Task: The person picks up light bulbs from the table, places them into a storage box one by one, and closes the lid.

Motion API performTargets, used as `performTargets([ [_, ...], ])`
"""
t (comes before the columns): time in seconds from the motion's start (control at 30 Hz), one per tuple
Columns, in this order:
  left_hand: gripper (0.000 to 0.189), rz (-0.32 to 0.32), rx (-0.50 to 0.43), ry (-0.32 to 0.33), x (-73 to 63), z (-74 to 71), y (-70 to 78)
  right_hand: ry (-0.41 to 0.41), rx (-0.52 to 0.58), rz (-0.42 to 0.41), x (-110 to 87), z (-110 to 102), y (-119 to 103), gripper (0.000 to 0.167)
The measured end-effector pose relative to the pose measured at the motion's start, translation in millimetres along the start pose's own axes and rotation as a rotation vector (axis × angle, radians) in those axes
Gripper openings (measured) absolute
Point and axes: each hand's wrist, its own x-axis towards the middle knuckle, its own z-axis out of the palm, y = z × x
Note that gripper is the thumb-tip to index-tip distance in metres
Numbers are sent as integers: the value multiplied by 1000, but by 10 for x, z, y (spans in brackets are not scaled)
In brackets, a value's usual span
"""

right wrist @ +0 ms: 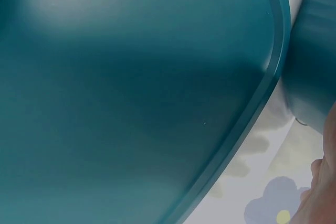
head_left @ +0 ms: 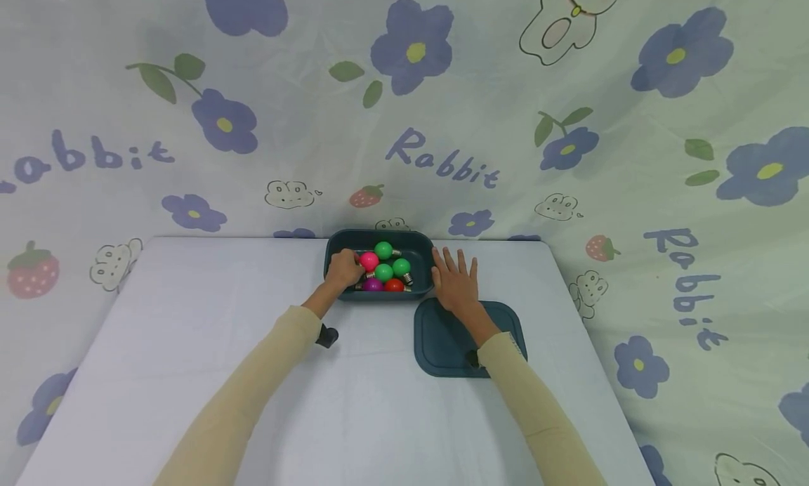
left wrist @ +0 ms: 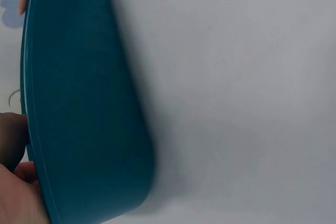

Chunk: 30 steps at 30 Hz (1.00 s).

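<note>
Against the left end of the dark teal box (head_left: pixel 379 296), my left hand (head_left: pixel 345 268) reaches over the rim, fingers bent inward. Its fingertips are right beside a pink light bulb (head_left: pixel 369 262); whether they pinch it is hidden. The left wrist view shows the thumb (left wrist: pixel 11 137) and part of the hand passing behind the rim. My right hand (head_left: pixel 456 288) has its fingers spread and straight, touching the box's right end. Also inside the box lie several green bulbs (head_left: pixel 383 250), a purple bulb (head_left: pixel 373 285) and a red bulb (head_left: pixel 395 285).
A teal lid (head_left: pixel 442 352) lies flat on the white table (head_left: pixel 354 402) in front of the box's right end, beneath my right forearm. Behind the table hangs a flowered curtain (head_left: pixel 303 121), close to the box's far side.
</note>
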Motion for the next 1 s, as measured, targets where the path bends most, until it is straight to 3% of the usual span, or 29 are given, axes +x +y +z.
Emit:
performTargets([
  [0.37,37,37,-21,0,-68,-90,18,5,-12,-6,2,7,3,55],
  [0.67,39,160,-11,71,-149,-151,-35,38,-20,-26,6,41,1,55],
  [1.0,42,272,-30,103,-406,-288,-59,70,32,-21,-38,3,-6,54],
])
